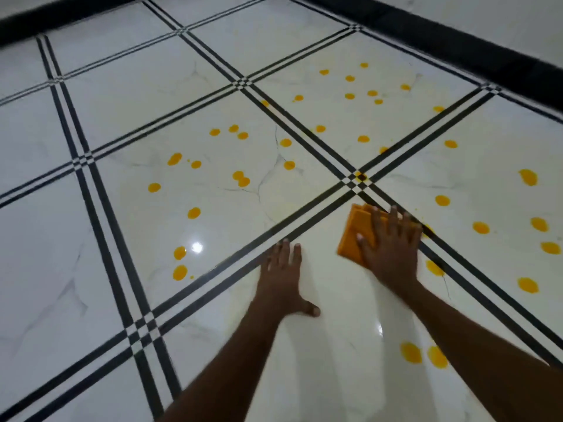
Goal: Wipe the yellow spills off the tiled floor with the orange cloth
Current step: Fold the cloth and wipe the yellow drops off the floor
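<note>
Currently logged: right hand (388, 248) lay flat, fingers (394, 219) spread, pressing the folded orange cloth (355, 231) onto the tiled floor (91, 269) just below the black-line crossing. Left hand (281, 280) rested at its 9 o'clock, palm down, fingers together, holding nothing. Yellow spills (240, 178) dotted tiles from 10 through 4 o'clock.

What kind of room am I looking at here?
Probably an indoor room, seen near a corner: glossy white marble-look tiled floor with black stripe borders, and a dark skirting below pale walls. No furniture shows, so I can't tell which room.
</note>
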`<state>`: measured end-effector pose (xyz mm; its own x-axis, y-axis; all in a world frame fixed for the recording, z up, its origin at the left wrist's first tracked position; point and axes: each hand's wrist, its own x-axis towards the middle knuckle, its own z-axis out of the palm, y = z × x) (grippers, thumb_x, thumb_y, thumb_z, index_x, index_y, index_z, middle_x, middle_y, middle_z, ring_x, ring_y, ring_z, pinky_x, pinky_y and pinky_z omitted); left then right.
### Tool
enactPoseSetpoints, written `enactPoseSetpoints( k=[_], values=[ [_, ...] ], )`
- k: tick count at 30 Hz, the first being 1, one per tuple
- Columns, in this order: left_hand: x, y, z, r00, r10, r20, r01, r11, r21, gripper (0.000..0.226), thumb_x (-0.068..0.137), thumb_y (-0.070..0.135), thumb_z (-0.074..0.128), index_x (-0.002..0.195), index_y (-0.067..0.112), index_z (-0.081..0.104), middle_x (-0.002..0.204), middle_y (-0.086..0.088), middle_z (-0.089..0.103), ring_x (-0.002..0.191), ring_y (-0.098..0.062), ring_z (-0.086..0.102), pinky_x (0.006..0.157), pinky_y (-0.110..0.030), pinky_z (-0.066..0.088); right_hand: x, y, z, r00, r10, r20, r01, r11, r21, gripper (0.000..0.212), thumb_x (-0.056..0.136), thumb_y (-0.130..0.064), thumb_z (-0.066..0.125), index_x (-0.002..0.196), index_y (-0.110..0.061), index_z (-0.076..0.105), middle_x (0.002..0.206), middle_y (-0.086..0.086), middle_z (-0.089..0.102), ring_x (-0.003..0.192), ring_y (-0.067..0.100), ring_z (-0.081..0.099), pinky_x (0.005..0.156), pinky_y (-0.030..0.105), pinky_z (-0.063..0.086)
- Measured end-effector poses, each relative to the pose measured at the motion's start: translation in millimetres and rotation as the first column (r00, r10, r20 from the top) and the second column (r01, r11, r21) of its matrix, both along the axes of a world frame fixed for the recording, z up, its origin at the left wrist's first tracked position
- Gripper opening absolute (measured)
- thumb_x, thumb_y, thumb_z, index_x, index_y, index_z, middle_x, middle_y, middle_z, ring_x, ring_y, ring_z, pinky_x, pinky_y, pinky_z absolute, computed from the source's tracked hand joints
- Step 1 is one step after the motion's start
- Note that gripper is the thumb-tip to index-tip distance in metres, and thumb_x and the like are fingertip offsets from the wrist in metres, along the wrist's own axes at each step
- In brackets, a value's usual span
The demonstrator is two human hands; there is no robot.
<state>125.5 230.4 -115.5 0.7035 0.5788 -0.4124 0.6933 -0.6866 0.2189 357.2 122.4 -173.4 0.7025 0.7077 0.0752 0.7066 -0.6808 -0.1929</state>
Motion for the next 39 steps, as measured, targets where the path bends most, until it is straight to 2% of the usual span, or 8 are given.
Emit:
enactPoseSetpoints(
  k=[7,11,14,21,26,30,33,39],
  values=[
    [6,-1,-21,0.999,-0.026,-0.029,0.029,0.995,0.097,0.152,0.050,0.084,0.070,0.155,0.017,-0.017,0.162,-0.013,-0.022,0.152,-0.030,-0.014,0.121,-0.048,0.003,-4,26,-1,0.937,0.343,-0.070,-0.348,0.933,-0.093,0.080,0.092,-0.073,0.028,0.161,-0.032,0.025,0.169,0.012,0.022,0.155,0.040,0.017,0.124,0.062,0.009],
    [12,-1,-19,0.998,-0.028,-0.065,0.034,0.995,0.089,0.154,0.049,0.086,0.068,0.154,0.018,-0.021,0.162,-0.012,-0.024,0.151,-0.029,-0.015,0.121,-0.047,0.004,61,-33,-4,1.000,-0.015,0.011,0.016,0.998,-0.063,0.077,0.095,-0.068,0.029,0.161,-0.027,0.029,0.166,0.017,0.029,0.150,0.044,0.028,0.120,0.063,0.018],
    [15,-2,-14,0.996,-0.016,-0.089,0.022,0.997,0.076,0.155,0.048,0.086,0.069,0.154,0.018,-0.021,0.162,-0.011,-0.023,0.151,-0.029,-0.016,0.121,-0.048,0.005,23,-83,-4,0.990,-0.139,0.027,0.140,0.989,-0.049,0.079,0.095,-0.067,0.031,0.160,-0.022,0.031,0.167,0.019,0.026,0.151,0.047,0.025,0.120,0.065,0.017],
    [20,3,-9,0.988,-0.034,-0.149,0.038,0.999,0.024,0.156,0.048,0.082,0.074,0.154,0.018,-0.021,0.162,-0.011,-0.024,0.151,-0.030,-0.016,0.121,-0.049,0.006,8,-19,-1,0.968,0.244,-0.061,-0.249,0.964,-0.094,0.079,0.096,-0.073,0.028,0.163,-0.033,0.016,0.171,0.010,0.016,0.157,0.039,0.013,0.125,0.061,0.006],
    [32,-2,0,0.984,-0.023,-0.176,0.030,0.999,0.033,0.151,0.053,0.076,0.077,0.156,0.011,-0.013,0.163,-0.017,-0.016,0.151,-0.034,-0.011,0.121,-0.050,0.013,35,-85,-6,0.960,-0.278,0.016,0.278,0.961,0.002,0.076,0.097,-0.065,0.031,0.160,-0.023,0.029,0.166,0.019,0.028,0.151,0.046,0.025,0.121,0.065,0.014],
    [53,-34,-4,0.992,-0.107,-0.072,0.111,0.992,0.055,0.143,0.056,0.077,0.074,0.157,0.019,-0.008,0.164,-0.014,-0.014,0.151,-0.033,-0.012,0.120,-0.051,0.007,-27,-78,-3,0.999,-0.047,-0.027,0.045,0.997,-0.070,0.080,0.096,-0.068,0.032,0.163,-0.028,0.018,0.170,0.015,0.015,0.155,0.043,0.013,0.123,0.062,0.001],
    [51,-42,-15,0.981,-0.179,-0.073,0.181,0.983,0.036,0.145,0.055,0.080,0.072,0.156,0.022,-0.014,0.163,-0.012,-0.020,0.152,-0.032,-0.012,0.121,-0.051,0.008,24,-56,0,0.983,0.167,-0.074,-0.174,0.978,-0.112,0.079,0.095,-0.071,0.028,0.163,-0.032,0.019,0.170,0.012,0.018,0.155,0.042,0.016,0.123,0.063,0.009],
    [34,-28,-23,0.970,-0.242,-0.020,0.242,0.969,0.057,0.122,0.070,0.087,0.048,0.154,0.030,-0.018,0.161,-0.004,-0.028,0.151,-0.022,-0.020,0.123,-0.047,0.002,40,-166,-2,0.979,-0.201,-0.036,0.197,0.977,-0.085,0.079,0.096,-0.069,0.023,0.163,-0.027,0.019,0.169,0.017,0.020,0.152,0.046,0.022,0.120,0.066,0.017]
  ],
)
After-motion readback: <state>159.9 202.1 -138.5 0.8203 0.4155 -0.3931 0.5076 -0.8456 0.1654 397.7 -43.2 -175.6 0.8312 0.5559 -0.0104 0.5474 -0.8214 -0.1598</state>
